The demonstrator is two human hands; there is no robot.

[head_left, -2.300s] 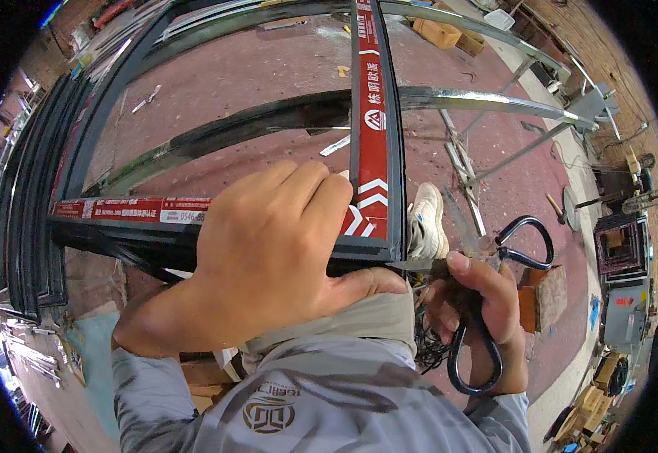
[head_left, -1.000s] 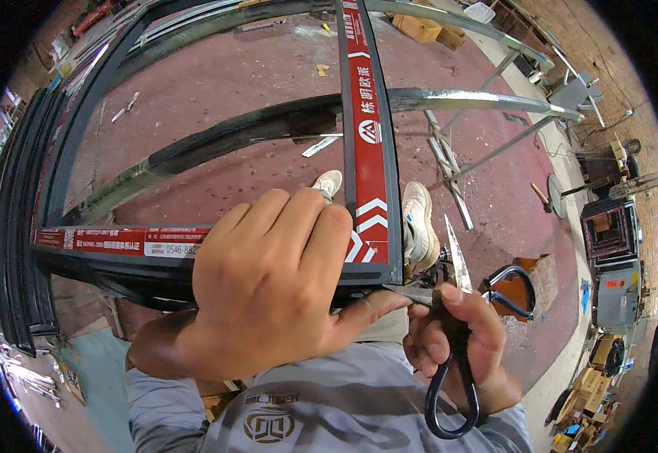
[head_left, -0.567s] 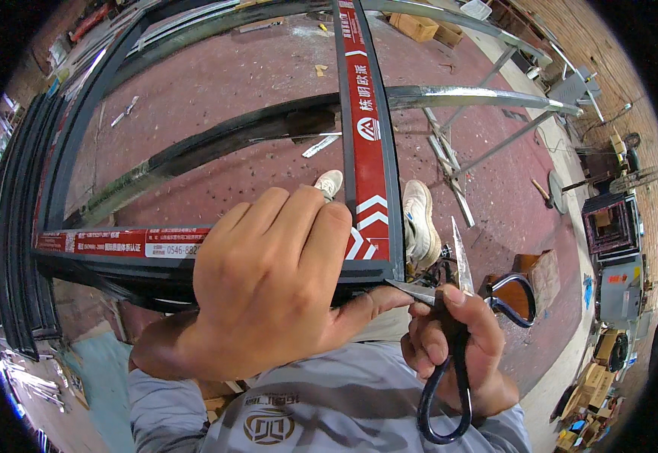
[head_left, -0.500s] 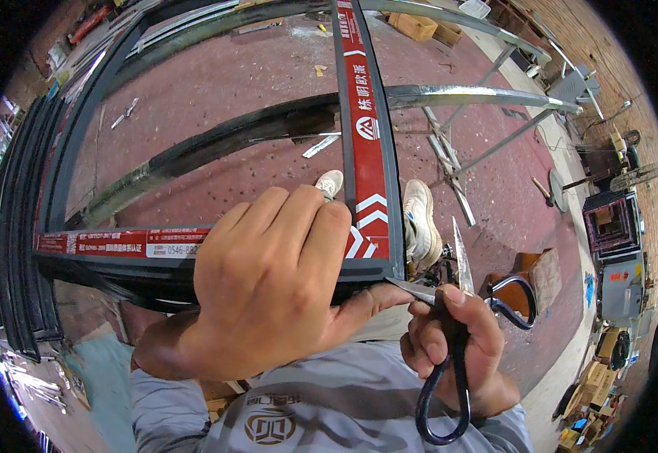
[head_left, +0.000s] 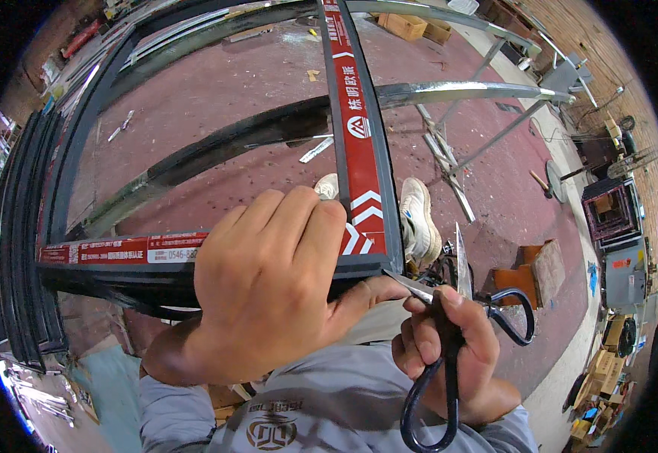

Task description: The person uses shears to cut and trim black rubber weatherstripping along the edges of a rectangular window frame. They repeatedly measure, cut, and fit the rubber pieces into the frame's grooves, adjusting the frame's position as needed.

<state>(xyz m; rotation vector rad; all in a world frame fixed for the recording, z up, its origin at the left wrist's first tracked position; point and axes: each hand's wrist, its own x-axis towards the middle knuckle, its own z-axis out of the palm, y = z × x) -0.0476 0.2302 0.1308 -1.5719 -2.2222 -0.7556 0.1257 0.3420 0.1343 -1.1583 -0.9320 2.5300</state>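
So there's a pile of cardboard boxes (head_left: 608,366) at the lower right of the frame with stuff in them, too small to make out. Left hand (head_left: 269,279) is clamped over the dark profile frame (head_left: 382,158) at centre, right by its corner, fingertips hidden behind it. Right hand (head_left: 457,347), lower right of centre, is wrapped around black-handled scissors (head_left: 462,264), blades spread wide. One tip's at that corner; can't tell if it's touching. The lower handle loop runs close to the bottom edge.
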